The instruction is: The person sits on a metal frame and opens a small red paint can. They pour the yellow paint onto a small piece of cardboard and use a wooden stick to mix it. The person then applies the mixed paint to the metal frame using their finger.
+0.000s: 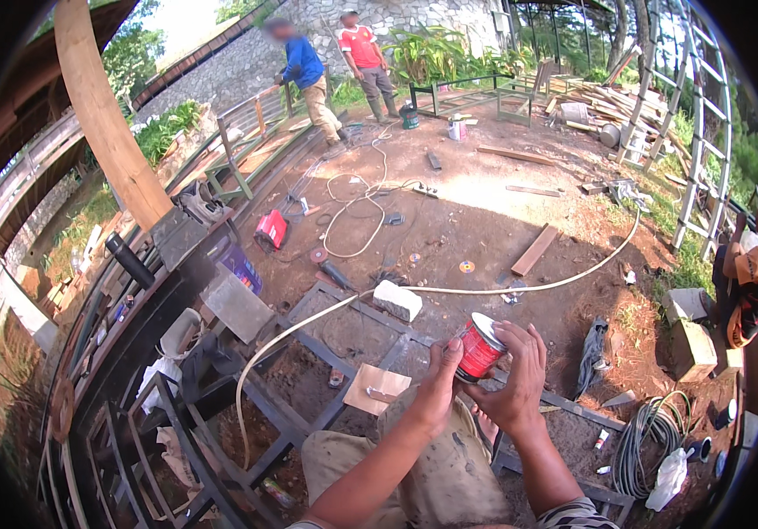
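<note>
I log red can (482, 351), tilted; left hand (439, 381) and right hand (520, 377), fingers (518, 339) clasping opposite sides, likely for steadiness. White block (396, 301): metal frame (394, 349), far edge.

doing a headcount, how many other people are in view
3: a person in a blue top at the back, left of centre; a person in a red top to their right; a partly cut-off person at the right edge. Others may be hidden.

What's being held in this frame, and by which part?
A red can, held by its side: left grip at its left, right grip at its right.
</note>
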`<action>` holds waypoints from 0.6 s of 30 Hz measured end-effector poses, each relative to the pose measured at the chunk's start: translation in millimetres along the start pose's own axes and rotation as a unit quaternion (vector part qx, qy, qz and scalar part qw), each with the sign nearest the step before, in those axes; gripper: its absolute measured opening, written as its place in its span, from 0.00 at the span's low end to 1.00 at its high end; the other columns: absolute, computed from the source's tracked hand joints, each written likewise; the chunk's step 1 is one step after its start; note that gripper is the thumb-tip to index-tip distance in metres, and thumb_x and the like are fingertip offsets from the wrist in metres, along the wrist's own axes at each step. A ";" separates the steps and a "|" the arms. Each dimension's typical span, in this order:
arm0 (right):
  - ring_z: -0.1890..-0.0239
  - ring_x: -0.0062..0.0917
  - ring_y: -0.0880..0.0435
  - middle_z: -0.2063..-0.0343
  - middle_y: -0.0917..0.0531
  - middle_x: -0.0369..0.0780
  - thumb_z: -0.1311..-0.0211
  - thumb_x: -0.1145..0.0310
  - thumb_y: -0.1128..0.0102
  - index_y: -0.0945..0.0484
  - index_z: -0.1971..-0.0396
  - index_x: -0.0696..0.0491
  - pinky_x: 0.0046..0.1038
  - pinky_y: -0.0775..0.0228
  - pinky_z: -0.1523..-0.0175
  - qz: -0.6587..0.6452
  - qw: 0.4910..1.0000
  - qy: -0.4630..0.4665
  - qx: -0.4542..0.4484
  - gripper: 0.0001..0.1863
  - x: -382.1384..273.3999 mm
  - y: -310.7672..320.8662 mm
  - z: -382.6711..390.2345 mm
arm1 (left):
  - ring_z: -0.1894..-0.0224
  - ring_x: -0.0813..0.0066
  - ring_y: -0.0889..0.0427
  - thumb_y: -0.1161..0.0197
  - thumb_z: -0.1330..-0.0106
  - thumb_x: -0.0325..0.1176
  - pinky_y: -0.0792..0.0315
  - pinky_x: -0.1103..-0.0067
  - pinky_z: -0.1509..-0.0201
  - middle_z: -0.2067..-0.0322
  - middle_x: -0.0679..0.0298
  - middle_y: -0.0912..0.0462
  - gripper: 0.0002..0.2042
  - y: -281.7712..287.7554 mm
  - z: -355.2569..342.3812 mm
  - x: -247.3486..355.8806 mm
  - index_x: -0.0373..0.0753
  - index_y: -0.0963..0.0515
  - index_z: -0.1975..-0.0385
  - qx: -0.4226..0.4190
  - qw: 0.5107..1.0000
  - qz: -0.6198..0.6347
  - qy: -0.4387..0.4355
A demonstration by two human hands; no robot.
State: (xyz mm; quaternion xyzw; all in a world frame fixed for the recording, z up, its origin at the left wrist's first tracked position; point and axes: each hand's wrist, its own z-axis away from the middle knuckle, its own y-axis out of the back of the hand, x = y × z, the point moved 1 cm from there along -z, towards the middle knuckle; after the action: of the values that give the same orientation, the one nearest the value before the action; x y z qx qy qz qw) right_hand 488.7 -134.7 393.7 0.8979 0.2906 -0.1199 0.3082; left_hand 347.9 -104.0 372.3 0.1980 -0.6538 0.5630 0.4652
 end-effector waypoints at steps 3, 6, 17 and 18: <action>0.43 0.38 0.21 0.47 0.21 0.42 0.73 0.64 0.15 0.30 0.43 0.51 0.51 0.40 0.29 0.020 0.999 0.008 0.046 0.48 0.2 5.3 0.1 | 0.56 0.71 0.15 0.47 0.22 0.58 0.22 0.74 0.49 0.54 0.57 0.19 0.26 -10.3 0.0 2.5 0.42 0.39 0.42 0.002 1.000 -0.013 -0.007; 0.44 0.38 0.21 0.48 0.21 0.43 0.74 0.65 0.15 0.29 0.43 0.51 0.50 0.40 0.29 0.026 0.999 0.009 0.039 0.48 1.7 6.3 -1.6 | 0.53 0.74 0.18 0.46 0.23 0.58 0.26 0.76 0.46 0.52 0.58 0.21 0.27 -10.6 -1.5 -2.3 0.41 0.39 0.42 0.007 0.999 -0.033 -0.019; 0.56 0.38 0.19 0.62 0.19 0.42 0.67 0.61 0.16 0.26 0.49 0.55 0.46 0.37 0.35 0.036 0.997 -0.041 0.044 0.40 26.4 10.3 8.8 | 0.29 0.58 0.35 0.47 0.20 0.46 0.38 0.59 0.28 0.33 0.49 0.36 0.23 5.4 11.0 -6.3 0.42 0.43 0.35 0.093 0.982 -0.112 -0.117; 0.57 0.38 0.20 0.63 0.20 0.42 0.66 0.61 0.16 0.26 0.49 0.55 0.45 0.37 0.36 0.051 0.996 -0.061 0.044 0.40 33.0 12.7 12.7 | 0.28 0.56 0.37 0.47 0.20 0.44 0.40 0.57 0.26 0.32 0.48 0.37 0.23 3.5 12.6 -6.7 0.42 0.44 0.33 0.090 0.979 -0.114 -0.146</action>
State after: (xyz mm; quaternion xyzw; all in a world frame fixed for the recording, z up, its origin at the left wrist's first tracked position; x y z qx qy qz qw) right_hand 522.3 -135.9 376.8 0.9152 0.2196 -0.1711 0.2913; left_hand 343.6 -116.3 365.7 0.3917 -0.6346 0.5279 0.4064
